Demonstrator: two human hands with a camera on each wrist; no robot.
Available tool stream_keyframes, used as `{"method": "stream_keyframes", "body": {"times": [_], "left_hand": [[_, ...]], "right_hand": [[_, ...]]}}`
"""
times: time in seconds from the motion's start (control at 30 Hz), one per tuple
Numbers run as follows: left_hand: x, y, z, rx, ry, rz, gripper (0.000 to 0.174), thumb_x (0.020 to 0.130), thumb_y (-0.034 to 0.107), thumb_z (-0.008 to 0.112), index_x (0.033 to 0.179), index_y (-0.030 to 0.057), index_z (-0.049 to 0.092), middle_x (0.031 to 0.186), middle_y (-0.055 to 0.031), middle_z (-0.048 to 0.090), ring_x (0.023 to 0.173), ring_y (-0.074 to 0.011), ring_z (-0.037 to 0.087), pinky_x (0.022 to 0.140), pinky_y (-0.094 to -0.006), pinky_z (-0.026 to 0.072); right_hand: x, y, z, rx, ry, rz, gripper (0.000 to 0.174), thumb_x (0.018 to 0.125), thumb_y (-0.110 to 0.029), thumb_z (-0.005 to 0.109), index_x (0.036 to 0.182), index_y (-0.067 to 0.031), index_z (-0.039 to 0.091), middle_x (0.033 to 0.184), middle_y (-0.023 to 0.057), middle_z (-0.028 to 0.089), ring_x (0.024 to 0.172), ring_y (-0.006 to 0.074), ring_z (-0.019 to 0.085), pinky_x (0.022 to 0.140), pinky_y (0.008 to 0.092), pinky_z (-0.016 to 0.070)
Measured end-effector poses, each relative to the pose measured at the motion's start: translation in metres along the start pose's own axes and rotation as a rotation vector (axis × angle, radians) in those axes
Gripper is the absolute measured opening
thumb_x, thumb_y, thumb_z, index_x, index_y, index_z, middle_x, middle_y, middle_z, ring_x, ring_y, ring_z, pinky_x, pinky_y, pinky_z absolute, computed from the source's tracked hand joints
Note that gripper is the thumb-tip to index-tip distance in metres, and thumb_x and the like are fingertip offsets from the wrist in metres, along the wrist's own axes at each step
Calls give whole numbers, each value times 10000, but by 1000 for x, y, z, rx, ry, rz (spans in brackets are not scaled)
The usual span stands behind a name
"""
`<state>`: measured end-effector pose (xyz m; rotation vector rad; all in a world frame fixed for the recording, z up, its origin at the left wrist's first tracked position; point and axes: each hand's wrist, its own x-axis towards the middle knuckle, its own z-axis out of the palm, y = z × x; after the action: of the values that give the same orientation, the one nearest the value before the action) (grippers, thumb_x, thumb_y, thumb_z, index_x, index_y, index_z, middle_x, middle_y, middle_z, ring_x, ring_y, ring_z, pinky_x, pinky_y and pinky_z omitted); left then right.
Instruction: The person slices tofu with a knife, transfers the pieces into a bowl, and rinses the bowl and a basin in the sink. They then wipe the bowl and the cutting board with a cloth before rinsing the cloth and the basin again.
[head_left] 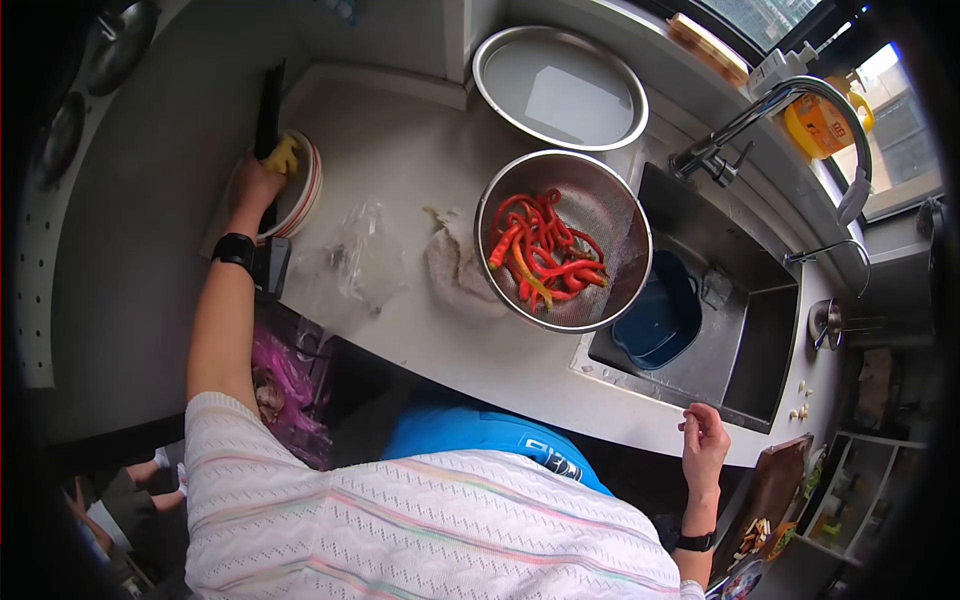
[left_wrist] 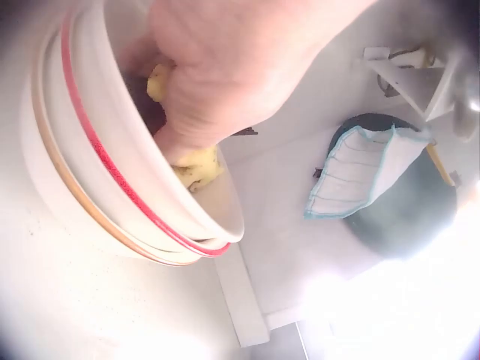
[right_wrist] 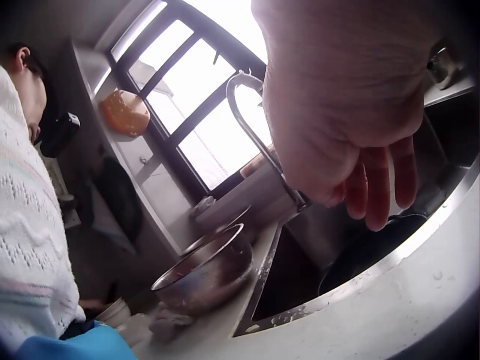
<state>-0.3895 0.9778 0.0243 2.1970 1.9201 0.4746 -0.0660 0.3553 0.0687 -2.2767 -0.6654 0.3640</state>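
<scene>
At the left end of the counter, my left hand (head_left: 258,182) reaches into the top of a stack of white bowls (head_left: 312,190) with red and tan bands. Its fingers grip a knobby yellow piece of ginger (left_wrist: 199,169), which shows on both sides of them in the left wrist view; the fingertips are hidden inside the bowl. My right hand (head_left: 706,430) hangs by the counter's front edge near the sink, fingers loosely bent and holding nothing. A steel colander (head_left: 625,220) of red chillies (head_left: 545,250) stands mid-counter, partly over the sink.
A clear plastic bag (head_left: 365,255) and a crumpled cloth (head_left: 460,265) lie left of the colander. Behind it stands a steel basin (head_left: 500,60) of water. The sink (head_left: 740,300) holds a blue tub (head_left: 665,325) under a curved tap (head_left: 705,160). Garlic cloves (head_left: 798,412) lie at the right.
</scene>
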Motion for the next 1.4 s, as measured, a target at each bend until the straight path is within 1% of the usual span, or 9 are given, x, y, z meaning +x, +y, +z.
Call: {"method": "stream_keyframes", "body": {"times": [0.13, 0.27, 0.43, 0.5, 0.57, 0.77, 1.23, 1.33, 1.4], "left_hand": [[7, -14, -6, -532, -88, 36, 369, 637, 51, 616, 998, -13, 569, 895, -116, 634, 788, -262, 630, 691, -368, 490], [-9, 10, -46, -577, -252, -116, 315, 641, 14, 576, 954, -19, 571, 811, -47, 584, 675, -159, 581, 554, -305, 458], [-103, 66, -53, -954, -400, 132, 383, 654, -59, 524, 1026, 22, 559, 725, 2, 530, 622, -126, 543, 522, -245, 429], [-123, 71, -23, -763, -430, 156, 378, 656, -52, 549, 1030, 1, 550, 735, -2, 548, 656, -118, 553, 587, -247, 463], [-134, 64, 18, -539, -275, 199, 488, 641, 60, 608, 1117, -23, 540, 831, -139, 625, 740, -274, 628, 688, -333, 496], [-147, 66, 44, -172, -166, 233, 644, 642, 151, 690, 1227, -18, 480, 967, -232, 610, 904, -394, 592, 829, -425, 476], [-158, 67, 15, 81, -234, 286, 669, 640, 325, 727, 1189, -3, 530, 1105, -153, 540, 1047, -336, 490, 889, -422, 433], [-151, 51, 5, 27, -99, 507, 598, 667, 313, 723, 1148, -4, 565, 1035, -149, 568, 923, -295, 552, 803, -390, 469], [-140, 46, -27, -375, -140, 247, 505, 702, 310, 715, 1083, -4, 608, 861, -128, 599, 729, -245, 584, 691, -348, 485]], "right_hand": [[-3, 2, 0, -9, -4, 20, 119, 875, 11, 526, 981, 4, 580, 807, 65, 625, 695, 126, 611, 625, 227, 502], [-4, 0, -1, -28, 2, 33, 109, 877, 4, 529, 972, 4, 584, 805, 67, 626, 691, 128, 611, 628, 230, 503], [-3, 0, 2, -18, -5, 35, 105, 877, 3, 531, 966, 6, 586, 801, 67, 628, 692, 124, 611, 630, 230, 503], [-2, 1, 5, 16, -15, 30, 106, 876, 4, 532, 968, 9, 585, 798, 67, 628, 693, 121, 612, 626, 228, 501], [-1, 4, 6, 25, -13, 9, 106, 876, 5, 531, 968, 10, 584, 797, 67, 627, 696, 121, 612, 629, 230, 504], [-3, 3, -2, -5, -12, 25, 109, 875, 7, 527, 968, 11, 584, 795, 67, 627, 693, 125, 614, 644, 238, 517], [-1, 3, 4, 8, -30, 23, 108, 871, 16, 525, 962, 16, 582, 790, 67, 626, 689, 125, 614, 627, 231, 505], [2, 1, 5, -2, -28, 25, 106, 870, 18, 526, 961, 17, 582, 796, 67, 626, 691, 125, 613, 627, 231, 506], [1, -1, 3, 5, -24, 24, 104, 870, 15, 530, 962, 17, 581, 798, 67, 626, 693, 124, 612, 627, 230, 506]]}}
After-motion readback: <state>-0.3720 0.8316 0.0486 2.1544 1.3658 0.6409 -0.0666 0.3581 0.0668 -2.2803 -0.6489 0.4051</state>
